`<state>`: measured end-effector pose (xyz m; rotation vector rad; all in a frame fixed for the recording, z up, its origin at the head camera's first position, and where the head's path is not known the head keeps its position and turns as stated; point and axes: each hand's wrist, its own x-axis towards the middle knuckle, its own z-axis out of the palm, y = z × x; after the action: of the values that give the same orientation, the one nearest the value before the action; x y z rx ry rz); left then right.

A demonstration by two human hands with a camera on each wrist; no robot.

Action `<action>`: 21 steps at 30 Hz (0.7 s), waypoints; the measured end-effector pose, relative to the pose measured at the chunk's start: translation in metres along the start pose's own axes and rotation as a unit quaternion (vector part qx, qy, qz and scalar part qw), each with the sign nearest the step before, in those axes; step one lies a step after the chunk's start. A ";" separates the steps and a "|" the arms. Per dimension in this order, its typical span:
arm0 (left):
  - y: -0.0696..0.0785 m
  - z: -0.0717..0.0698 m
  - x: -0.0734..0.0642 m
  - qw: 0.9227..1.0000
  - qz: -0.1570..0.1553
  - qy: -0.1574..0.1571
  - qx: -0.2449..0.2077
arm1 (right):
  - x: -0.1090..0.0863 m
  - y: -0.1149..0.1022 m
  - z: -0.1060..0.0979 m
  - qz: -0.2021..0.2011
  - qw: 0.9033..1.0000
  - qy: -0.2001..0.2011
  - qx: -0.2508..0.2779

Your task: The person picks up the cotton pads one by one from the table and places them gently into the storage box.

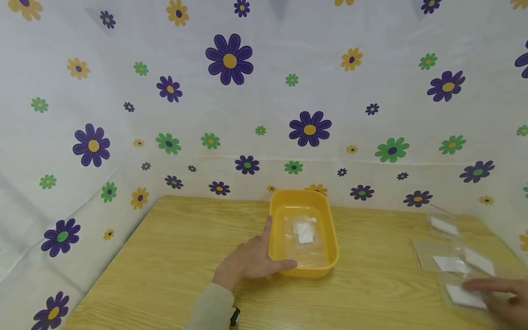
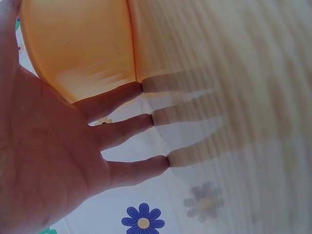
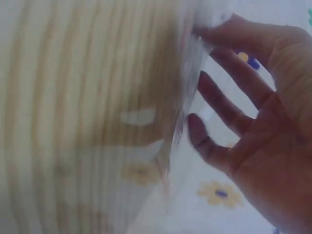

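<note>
Packets (image 1: 449, 264) of clear plastic with white inserts (image 1: 478, 261) cluster near the right edge of a wood-grain table (image 1: 185, 229), where a person's right hand (image 1: 506, 298) touches the nearest bag (image 1: 466, 297), lower fingers apart; whether thumb and forefinger pinch it cannot be told. The left hand (image 1: 252, 260), fingers spread, rests against the near-left corner of a yellow plastic tray (image 1: 307, 272) that reaches the table's back edge and holds another bag (image 1: 305, 233). The packets look light, limp and probably slippery, best pinched over the firmer-looking insert.
</note>
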<state>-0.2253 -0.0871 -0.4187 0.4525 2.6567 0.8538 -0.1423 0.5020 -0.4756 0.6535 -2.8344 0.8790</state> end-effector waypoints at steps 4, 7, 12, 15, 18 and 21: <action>0.000 0.001 0.000 1.000 0.001 0.002 0.002 | 0.019 -0.038 0.018 0.058 0.993 0.083 -0.063; 0.000 0.001 0.000 1.000 -0.001 0.004 0.004 | 0.037 -0.056 0.023 0.082 0.983 0.091 -0.139; 0.001 0.001 0.000 1.000 -0.007 0.001 0.001 | 0.064 -0.062 0.031 0.000 0.978 0.105 -0.178; 0.000 0.001 0.000 1.000 -0.010 -0.001 -0.001 | 0.074 -0.061 0.036 -0.001 0.987 0.091 -0.130; 0.000 0.002 0.000 1.000 -0.008 -0.001 -0.001 | 0.080 -0.061 0.037 0.009 0.993 0.064 -0.094; -0.001 0.002 0.000 1.000 -0.006 0.001 0.002 | 0.084 -0.060 0.037 0.002 0.996 0.048 -0.070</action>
<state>-0.2250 -0.0866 -0.4203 0.4365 2.6606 0.8471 -0.1910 0.4052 -0.4567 0.5713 -2.7817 0.6862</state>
